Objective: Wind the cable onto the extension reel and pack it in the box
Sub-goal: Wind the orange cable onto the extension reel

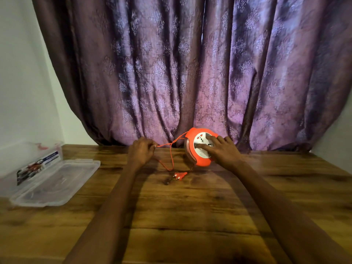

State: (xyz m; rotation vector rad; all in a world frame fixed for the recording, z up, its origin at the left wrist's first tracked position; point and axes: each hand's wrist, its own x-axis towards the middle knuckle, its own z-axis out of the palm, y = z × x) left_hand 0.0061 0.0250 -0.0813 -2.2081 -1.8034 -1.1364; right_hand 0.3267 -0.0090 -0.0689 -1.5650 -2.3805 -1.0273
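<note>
An orange extension reel (200, 162) with a white socket face stands tilted on the wooden table (181, 216) near the curtain. My right hand (219, 149) lies on its white face, fingers spread over the sockets. A thin orange cable (171, 155) runs from the top of the reel to my left hand (142, 150), which pinches it, then loops down to the orange plug (180, 175) lying on the table in front of the reel. A clear plastic box (30, 164) sits at the far left with its lid (55, 181) lying beside it.
A purple patterned curtain (190, 73) hangs right behind the reel, touching the table's back edge. White wall shows at the left and right. The box bears a printed label on its side.
</note>
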